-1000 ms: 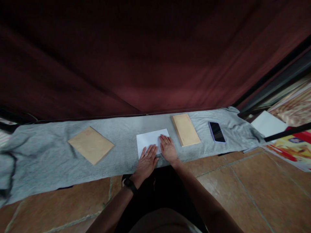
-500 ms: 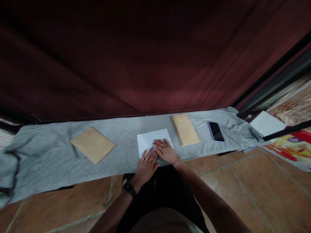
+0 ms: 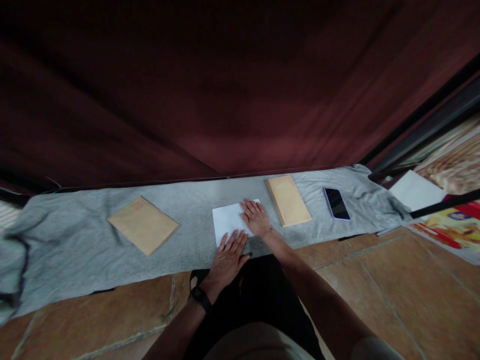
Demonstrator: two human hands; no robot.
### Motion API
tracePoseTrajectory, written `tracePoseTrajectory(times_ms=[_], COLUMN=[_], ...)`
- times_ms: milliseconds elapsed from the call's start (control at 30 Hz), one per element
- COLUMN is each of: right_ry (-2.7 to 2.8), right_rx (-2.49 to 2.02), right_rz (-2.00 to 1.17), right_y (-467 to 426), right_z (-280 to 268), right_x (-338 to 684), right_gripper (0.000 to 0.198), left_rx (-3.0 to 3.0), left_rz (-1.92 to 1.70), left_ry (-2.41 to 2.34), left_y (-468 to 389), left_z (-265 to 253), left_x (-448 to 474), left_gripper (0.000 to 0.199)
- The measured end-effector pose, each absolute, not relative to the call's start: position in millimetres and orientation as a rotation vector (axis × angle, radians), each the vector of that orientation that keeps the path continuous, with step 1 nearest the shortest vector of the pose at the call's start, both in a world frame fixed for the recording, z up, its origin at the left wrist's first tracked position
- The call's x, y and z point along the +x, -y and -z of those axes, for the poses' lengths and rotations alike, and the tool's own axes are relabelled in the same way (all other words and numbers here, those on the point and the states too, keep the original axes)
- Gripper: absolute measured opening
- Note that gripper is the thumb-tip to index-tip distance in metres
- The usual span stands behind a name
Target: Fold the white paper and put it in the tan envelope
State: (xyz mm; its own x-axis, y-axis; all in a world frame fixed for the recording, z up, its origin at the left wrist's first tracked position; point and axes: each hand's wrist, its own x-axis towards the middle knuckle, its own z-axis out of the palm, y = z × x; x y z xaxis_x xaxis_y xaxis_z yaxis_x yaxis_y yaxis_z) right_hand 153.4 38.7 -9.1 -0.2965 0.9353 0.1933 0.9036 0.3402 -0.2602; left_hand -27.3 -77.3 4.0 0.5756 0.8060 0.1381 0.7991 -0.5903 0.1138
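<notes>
A white sheet of paper (image 3: 227,220) lies on a grey cloth (image 3: 75,250) spread along the floor. My left hand (image 3: 229,257) rests flat with spread fingers on the paper's near edge; a black band is on its wrist. My right hand (image 3: 255,218) presses flat on the paper's right part, fingers pointing away from me. Neither hand holds anything. Left of the paper lies a brown envelope (image 3: 142,224). To its right lies a stack of brown envelopes (image 3: 288,200).
A dark phone (image 3: 336,203) lies on the cloth right of the stack. A dark red curtain (image 3: 225,90) hangs behind the cloth. Another white sheet (image 3: 414,191) and colourful printed material (image 3: 453,225) lie at the far right. Brown floor tiles (image 3: 375,280) surround me.
My right hand has slid away from me across the paper toward its far right corner. My left hand has drawn back slightly to the paper's near edge.
</notes>
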Motion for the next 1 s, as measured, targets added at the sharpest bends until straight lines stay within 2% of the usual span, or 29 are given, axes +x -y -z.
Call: tracePoseTrajectory(times_ms=[300, 533, 867, 1000], right_ry=[2.162, 2.158, 2.083, 2.011], right_rx=[-1.805, -1.792, -1.822, -1.844], right_rz=[-0.104, -0.126, -0.104, -0.098], right_y=[-26, -20, -19, -19], right_z=[15, 10, 13, 7], right_x=[167, 166, 168, 153], right_gripper=[0.055, 0.053, 0.058, 0.057], left_rx=[2.573, 2.442, 2.339, 2.290], left_rz=[-0.387, -0.520, -0.534, -0.416], left_ry=[-1.620, -1.733, -2.002, -2.067], left_y=[75, 17, -5, -2], left_z=[0, 2, 13, 4], left_x=[-13, 25, -29, -33], left_gripper=[0.058, 0.059, 0.064, 0.063])
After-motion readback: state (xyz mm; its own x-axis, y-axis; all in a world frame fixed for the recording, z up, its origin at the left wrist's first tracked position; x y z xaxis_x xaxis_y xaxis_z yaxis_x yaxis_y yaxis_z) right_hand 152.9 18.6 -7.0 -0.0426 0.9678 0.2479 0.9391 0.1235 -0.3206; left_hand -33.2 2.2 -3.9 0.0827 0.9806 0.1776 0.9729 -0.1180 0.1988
